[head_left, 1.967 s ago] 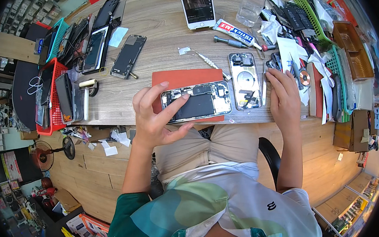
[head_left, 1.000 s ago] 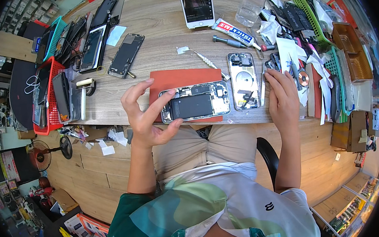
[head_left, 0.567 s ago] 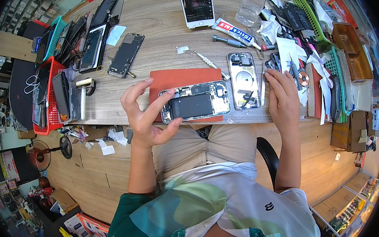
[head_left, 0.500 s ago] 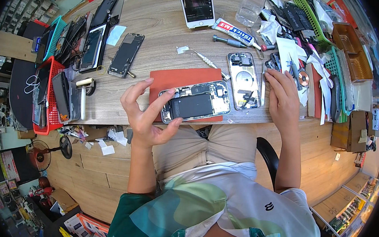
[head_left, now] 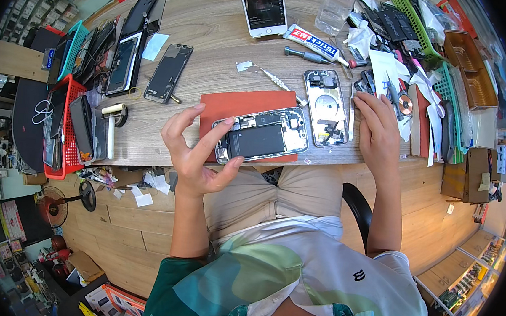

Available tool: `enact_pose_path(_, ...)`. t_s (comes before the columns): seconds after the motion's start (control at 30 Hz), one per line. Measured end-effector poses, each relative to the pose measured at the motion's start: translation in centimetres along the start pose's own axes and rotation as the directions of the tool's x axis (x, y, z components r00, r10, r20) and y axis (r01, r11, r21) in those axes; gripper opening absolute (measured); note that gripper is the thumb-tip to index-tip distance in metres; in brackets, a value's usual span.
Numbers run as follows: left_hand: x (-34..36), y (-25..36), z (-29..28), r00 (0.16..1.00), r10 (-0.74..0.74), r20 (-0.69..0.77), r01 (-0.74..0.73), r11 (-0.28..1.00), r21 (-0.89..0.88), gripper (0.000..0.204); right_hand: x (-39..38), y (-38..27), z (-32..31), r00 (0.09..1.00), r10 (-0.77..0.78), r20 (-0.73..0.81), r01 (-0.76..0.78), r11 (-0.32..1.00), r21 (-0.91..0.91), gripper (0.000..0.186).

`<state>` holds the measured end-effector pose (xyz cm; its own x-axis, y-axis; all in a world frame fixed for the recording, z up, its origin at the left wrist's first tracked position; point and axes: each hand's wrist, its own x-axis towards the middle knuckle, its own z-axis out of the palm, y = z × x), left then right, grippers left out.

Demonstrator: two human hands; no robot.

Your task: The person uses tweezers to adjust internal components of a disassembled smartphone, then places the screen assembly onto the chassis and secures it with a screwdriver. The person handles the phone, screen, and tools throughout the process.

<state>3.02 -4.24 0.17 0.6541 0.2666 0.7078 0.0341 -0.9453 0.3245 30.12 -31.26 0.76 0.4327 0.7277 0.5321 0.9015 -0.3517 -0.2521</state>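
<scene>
An opened smartphone (head_left: 257,140), its black battery and inner boards showing, lies tilted over a red-brown mat (head_left: 233,102). My left hand (head_left: 191,147) grips its left end between thumb and index finger, the other fingers spread. To the right rests a second phone housing (head_left: 327,104), pale, with a round coil in its middle. My right hand (head_left: 379,129) is beside that housing, fingertips closed on slim metal tweezers (head_left: 351,115) that point toward me. A precision knife-like tool (head_left: 278,81) with a silvery handle lies beyond the mat.
A removed phone screen (head_left: 169,73) lies left of the mat. Behind are a glue tube (head_left: 312,42), a screwdriver (head_left: 305,56) and a propped white phone (head_left: 263,10). Red basket (head_left: 70,155) stands at left; papers, parts and green baskets (head_left: 452,108) crowd the right.
</scene>
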Motion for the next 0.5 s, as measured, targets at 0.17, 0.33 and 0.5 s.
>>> enact_pose_path(0.17, -0.01, 0.04, -0.05, 1.0, -0.003, 0.001, 0.003, 1.0, -0.002, 0.06, -0.03, -0.03, -0.04, 1.0, 0.004, 0.005, -0.004, 1.0, -0.002, 0.04)
enact_pose_path(0.33, 0.06, 0.09, 0.0, 1.0, -0.001, -0.005, 0.001, 1.0, -0.004, 0.06, -0.1, 0.06, 0.06, 1.0, 0.001, 0.0, -0.001, 1.0, -0.003, 0.041)
enact_pose_path(0.5, 0.02, 0.1, 0.02, 1.0, -0.004, -0.008, 0.004, 1.0, -0.001, 0.06, -0.01, -0.03, -0.03, 1.0, 0.003, 0.003, -0.003, 1.0, 0.001, 0.04)
